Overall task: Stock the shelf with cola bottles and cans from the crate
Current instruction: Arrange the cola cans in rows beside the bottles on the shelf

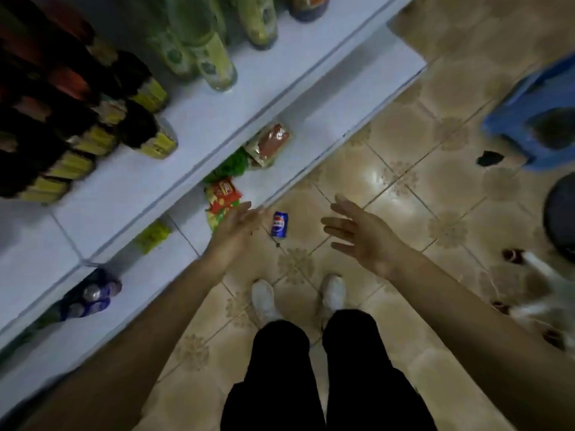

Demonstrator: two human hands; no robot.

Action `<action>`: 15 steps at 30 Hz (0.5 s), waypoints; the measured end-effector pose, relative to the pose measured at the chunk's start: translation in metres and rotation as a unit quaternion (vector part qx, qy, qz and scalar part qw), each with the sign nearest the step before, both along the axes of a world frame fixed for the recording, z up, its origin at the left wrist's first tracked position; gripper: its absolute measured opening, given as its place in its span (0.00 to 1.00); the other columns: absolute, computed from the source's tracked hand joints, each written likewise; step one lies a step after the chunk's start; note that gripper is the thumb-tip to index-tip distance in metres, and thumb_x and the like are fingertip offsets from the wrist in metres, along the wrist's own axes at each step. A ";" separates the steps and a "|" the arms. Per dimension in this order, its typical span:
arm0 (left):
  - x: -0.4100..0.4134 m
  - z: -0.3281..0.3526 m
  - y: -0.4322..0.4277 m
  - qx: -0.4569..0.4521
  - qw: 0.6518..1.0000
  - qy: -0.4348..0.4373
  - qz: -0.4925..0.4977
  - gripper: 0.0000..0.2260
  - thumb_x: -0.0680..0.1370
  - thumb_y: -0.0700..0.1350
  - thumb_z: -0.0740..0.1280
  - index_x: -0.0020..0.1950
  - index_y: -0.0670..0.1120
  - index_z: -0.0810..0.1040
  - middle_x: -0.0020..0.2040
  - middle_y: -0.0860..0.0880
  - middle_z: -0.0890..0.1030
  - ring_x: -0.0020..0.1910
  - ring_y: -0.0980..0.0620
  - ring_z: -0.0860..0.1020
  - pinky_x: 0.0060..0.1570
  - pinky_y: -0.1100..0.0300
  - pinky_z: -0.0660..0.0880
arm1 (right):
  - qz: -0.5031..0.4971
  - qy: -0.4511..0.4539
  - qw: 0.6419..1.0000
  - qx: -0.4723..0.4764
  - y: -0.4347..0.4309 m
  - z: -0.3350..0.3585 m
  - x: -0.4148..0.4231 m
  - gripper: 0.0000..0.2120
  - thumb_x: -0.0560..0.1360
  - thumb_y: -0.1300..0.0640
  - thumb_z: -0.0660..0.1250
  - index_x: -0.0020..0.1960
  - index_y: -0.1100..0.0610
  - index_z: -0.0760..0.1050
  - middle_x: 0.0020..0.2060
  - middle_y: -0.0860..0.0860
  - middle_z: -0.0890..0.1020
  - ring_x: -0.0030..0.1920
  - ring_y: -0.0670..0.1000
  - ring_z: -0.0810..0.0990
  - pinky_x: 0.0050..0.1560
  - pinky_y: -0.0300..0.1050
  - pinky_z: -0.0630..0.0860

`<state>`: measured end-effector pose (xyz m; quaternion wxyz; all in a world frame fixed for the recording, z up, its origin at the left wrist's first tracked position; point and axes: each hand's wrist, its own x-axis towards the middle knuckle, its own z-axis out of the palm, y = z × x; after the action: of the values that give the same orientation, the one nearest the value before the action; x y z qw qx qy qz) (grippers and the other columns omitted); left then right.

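Note:
A blue cola can [279,224] lies on the tiled floor just in front of the white shelf unit [199,126]. My left hand [238,227] is stretched out with straight fingers just left of the can, holding nothing. My right hand [357,233] is spread open to the right of the can, also empty. Dark cola bottles [93,119] with yellow labels stand on the upper shelf at the left. A group of blue cans [93,297] sits on the lower shelf at the left.
Green bottles [211,57] stand further along the upper shelf. Snack packets [224,197] lie on the lower shelf [311,129]. A blue crate [535,119] sits on the floor at the right, a dark round object [560,222] below it. My feet [298,297] stand on the tiles.

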<state>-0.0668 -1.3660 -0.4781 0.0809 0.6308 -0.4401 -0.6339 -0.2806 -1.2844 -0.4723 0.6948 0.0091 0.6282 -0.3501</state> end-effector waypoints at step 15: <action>0.043 -0.476 0.027 0.074 0.958 -0.210 -0.183 0.38 0.74 0.52 0.71 0.76 0.47 0.53 0.68 0.45 0.71 0.64 0.47 0.72 0.57 0.56 0.70 | 0.089 0.111 0.978 0.155 0.015 -0.457 0.085 0.34 0.71 0.41 0.71 0.70 0.57 0.67 0.59 0.56 0.77 0.52 0.54 0.79 0.42 0.44 0.74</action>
<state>-0.0242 -1.3392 -0.9542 -0.1775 0.6625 -0.5072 -0.5219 -0.1959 -1.2697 -0.9288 0.6393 0.0215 0.7462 -0.1844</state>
